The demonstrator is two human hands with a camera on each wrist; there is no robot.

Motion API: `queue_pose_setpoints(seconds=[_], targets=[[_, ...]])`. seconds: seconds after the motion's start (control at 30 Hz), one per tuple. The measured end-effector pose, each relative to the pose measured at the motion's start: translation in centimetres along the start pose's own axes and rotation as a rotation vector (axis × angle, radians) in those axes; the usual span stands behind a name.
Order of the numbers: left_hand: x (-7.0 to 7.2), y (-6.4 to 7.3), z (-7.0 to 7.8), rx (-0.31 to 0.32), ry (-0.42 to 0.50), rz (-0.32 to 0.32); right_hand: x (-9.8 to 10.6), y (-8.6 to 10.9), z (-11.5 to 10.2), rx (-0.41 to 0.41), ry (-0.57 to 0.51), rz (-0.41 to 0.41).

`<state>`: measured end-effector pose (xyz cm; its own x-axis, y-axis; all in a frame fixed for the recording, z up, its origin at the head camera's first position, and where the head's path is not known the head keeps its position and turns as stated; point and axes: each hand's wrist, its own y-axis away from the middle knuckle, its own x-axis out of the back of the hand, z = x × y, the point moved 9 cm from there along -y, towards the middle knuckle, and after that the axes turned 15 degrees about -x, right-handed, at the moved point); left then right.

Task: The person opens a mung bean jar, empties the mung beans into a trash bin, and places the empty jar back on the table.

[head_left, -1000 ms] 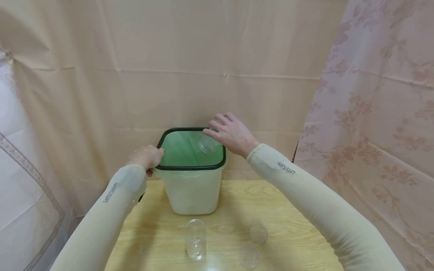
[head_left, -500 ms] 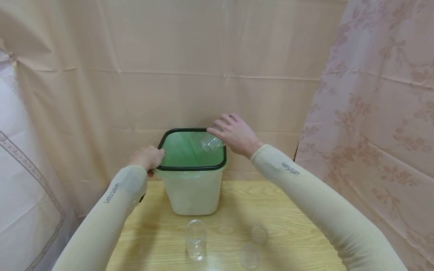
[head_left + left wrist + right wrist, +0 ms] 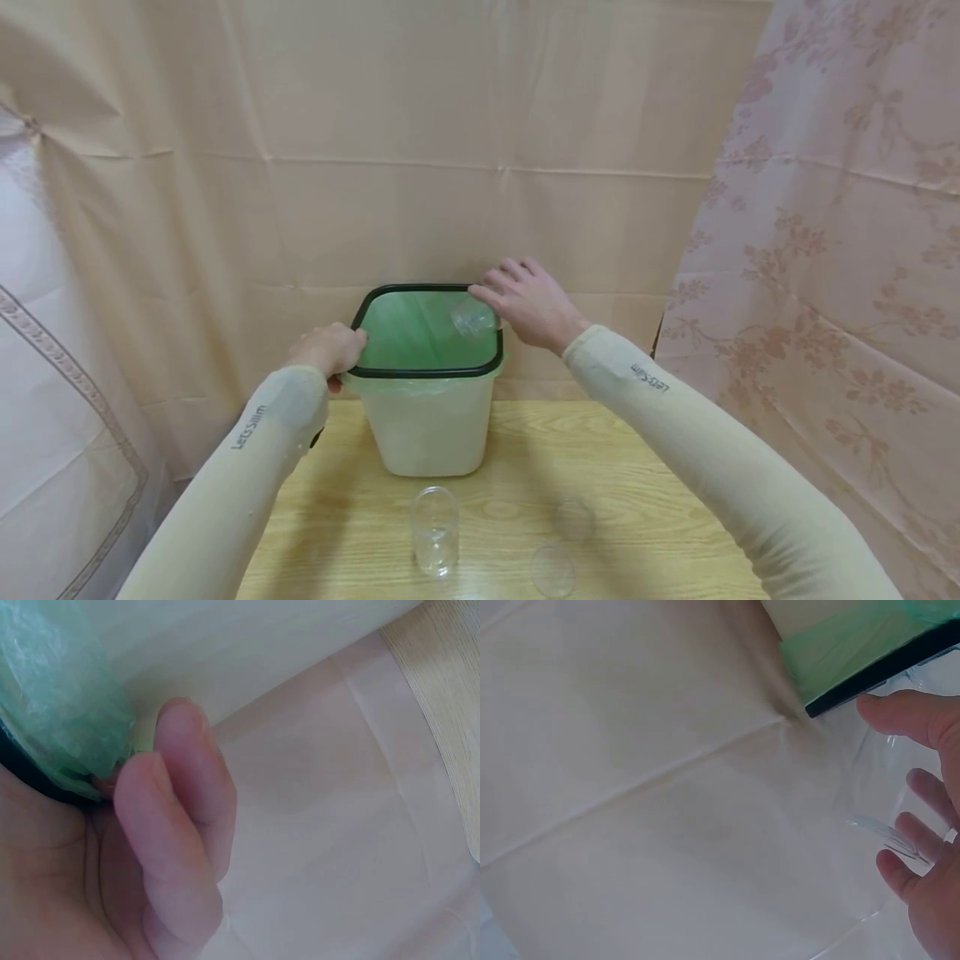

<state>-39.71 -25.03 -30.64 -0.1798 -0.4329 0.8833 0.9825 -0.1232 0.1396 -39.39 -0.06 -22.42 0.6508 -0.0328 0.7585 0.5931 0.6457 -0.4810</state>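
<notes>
A whitish bin [image 3: 427,429] with a green plastic liner [image 3: 401,329] and a black rim stands on the wooden table. My left hand [image 3: 326,348] grips its left rim; in the left wrist view, curled fingers [image 3: 169,847] sit by the bunched liner. Above the bin's right side, my right hand [image 3: 532,304] holds a clear plastic jar [image 3: 474,319] tipped sideways, its end pointing into the opening. The right wrist view shows thumb and fingers around the clear jar [image 3: 874,784], close to the black rim [image 3: 885,667]. The bin's bottom is hidden.
Nearer on the table, another clear jar [image 3: 435,542] stands upright. Two clear round discs, like lids, lie to its right: a nearer disc [image 3: 553,571] and a farther disc [image 3: 574,518]. A beige curtain [image 3: 420,208] hangs behind, a floral pink curtain [image 3: 817,317] at the right.
My right hand has moved slightly to the right with the tilted jar, from over the opening toward the bin's right rim. The left hand still grips the left rim.
</notes>
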Motion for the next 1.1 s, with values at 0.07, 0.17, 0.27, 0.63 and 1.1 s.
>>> queue_pose_setpoints(seconds=[0.07, 0.17, 0.27, 0.63, 1.1], targets=[[0.0, 0.0, 0.0, 0.001, 0.006, 0.001, -0.1, 0.1, 0.0, -0.004, 0.006, -0.005], [0.0, 0.0, 0.0, 0.008, 0.011, 0.0, -0.3, 0.2, -0.1, -0.01, 0.0, -0.005], [0.0, 0.0, 0.0, 0.01, 0.013, 0.003, -0.5, 0.3, -0.3, -0.022, -0.018, 0.002], [-0.2, 0.0, -0.3, 0.021, 0.032, 0.006, -0.8, 0.6, -0.6, -0.057, -0.079, 0.059], [-0.1, 0.1, 0.1, 0.004, 0.006, 0.003, -1.3, 0.8, -0.3, -0.151, -0.141, 0.042]])
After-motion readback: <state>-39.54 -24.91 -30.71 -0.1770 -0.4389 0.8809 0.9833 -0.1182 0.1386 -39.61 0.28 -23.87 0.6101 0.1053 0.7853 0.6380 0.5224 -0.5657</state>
